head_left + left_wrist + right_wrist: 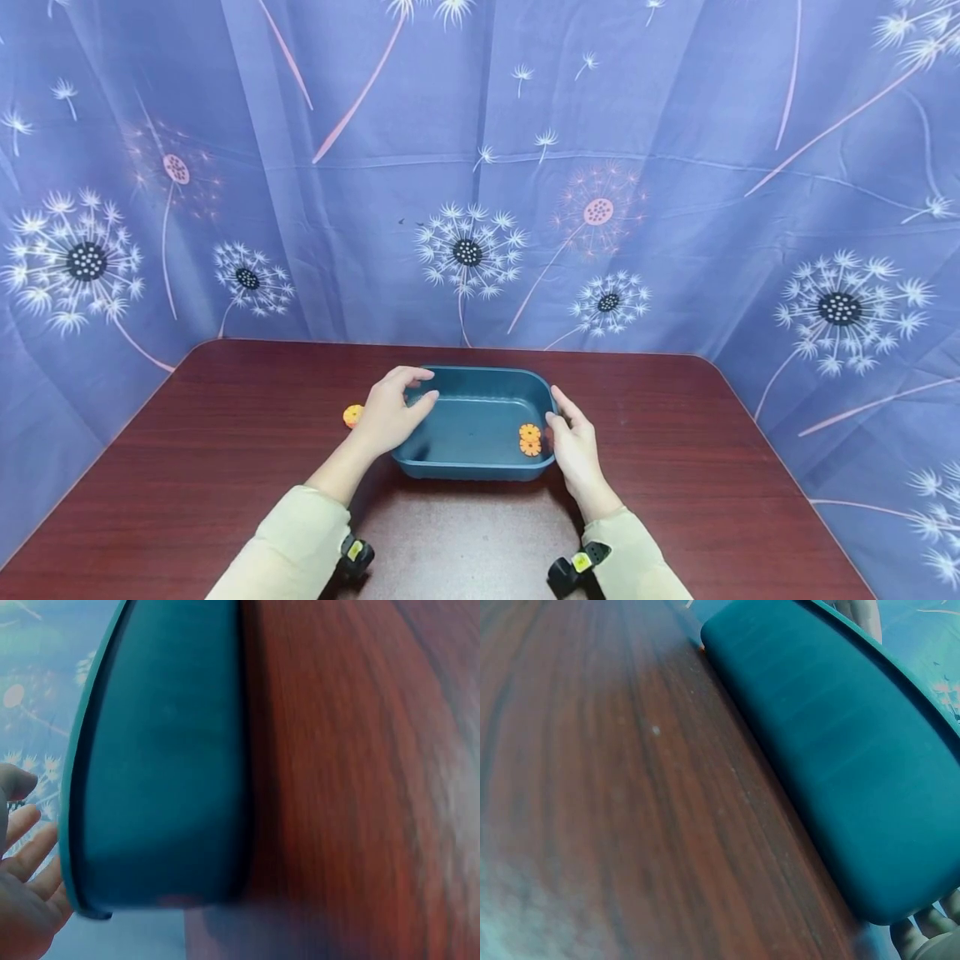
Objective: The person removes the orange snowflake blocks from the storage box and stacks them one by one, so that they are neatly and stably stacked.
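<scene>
A dark teal rectangular plastic basin [471,473] sits on the table between both hands. My left hand [392,414] reaches over its left end, thumb and fingers spread apart with nothing between them. In the left wrist view, the left fingers [34,851] show beyond the basin's rim. My right hand [577,454] holds the right end, thumb at the rim and fingers along the outer wall. Two orange flower-shaped discs [530,447] lie inside near that end. Another yellow-orange flower-shaped piece [352,416] is on the table beside my left hand, partly hidden by it.
The dark red wood-grain table [697,467] extends around the basin. A blue curtain with dandelion prints [360,250] hangs behind and at both sides of it. Black wrist cameras [356,553] are strapped over the pale sleeves.
</scene>
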`<state>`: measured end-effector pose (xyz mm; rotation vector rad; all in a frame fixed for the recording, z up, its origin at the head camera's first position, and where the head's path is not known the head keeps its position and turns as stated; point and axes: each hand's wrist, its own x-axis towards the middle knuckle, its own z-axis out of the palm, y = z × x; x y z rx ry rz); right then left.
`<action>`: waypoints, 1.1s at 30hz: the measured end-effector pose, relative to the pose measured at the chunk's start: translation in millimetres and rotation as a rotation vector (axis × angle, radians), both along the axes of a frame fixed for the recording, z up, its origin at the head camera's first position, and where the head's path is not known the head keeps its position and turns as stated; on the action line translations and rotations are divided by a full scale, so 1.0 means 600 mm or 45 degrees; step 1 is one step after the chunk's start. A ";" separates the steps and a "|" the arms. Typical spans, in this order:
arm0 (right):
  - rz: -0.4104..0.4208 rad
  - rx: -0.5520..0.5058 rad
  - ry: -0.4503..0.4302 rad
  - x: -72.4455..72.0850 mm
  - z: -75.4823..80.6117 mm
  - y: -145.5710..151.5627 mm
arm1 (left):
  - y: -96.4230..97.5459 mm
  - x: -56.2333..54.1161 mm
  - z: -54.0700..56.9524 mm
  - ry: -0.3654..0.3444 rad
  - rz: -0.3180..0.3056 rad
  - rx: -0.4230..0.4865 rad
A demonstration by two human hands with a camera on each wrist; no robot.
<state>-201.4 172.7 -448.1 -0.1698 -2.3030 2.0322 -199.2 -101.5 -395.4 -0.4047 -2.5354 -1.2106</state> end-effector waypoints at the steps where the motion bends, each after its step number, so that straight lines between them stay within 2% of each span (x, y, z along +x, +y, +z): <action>1: 0.000 0.000 0.001 0.000 0.000 0.000 | 0.005 -0.001 -0.001 -0.007 -0.011 -0.002; 16: -0.009 0.011 0.007 -0.002 -0.001 -0.001 | 0.064 -0.014 -0.027 -0.130 -0.149 -0.100; 25: -0.014 0.015 0.012 -0.002 -0.002 0.000 | 0.094 -0.023 -0.034 -0.265 -0.276 -0.135; 33: -0.013 0.008 0.001 -0.002 0.000 -0.001 | 0.123 -0.032 -0.037 -0.338 -0.368 -0.183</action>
